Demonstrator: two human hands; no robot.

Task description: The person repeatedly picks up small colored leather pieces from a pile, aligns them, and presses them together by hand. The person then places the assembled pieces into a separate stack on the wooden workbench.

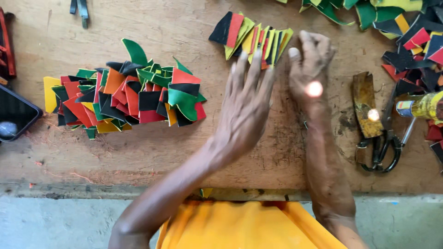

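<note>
Fanned leather pieces [251,39] (black, red, yellow, green) lie in a short overlapping row at the top centre of the wooden board [152,152], just beyond both hands. Left hand [244,103] is flat and open over the board, fingers straight and slightly spread, fingertips at the near edge of the fanned row; whether they touch it, cannot tell. Right hand [310,64] sits just right of the row, fingers curled in together, knuckles up; anything pinched inside is hidden, so cannot tell if it grips a piece. Hands are close together, not touching.

Bigger heap of cut pieces [127,94] in the same colours lies well to the left, messy and overlapping. More loose scraps [406,41] pile at the top right corner. Black-handled scissors [382,147] lie right of the right forearm, beside a worn brownish strip [364,103]. Yellowish tube or bottle [422,106] lies at the right edge. Dark phone [16,113] sits at the left edge. Orange-yellow cloth [240,226] covers the lap below the board.
</note>
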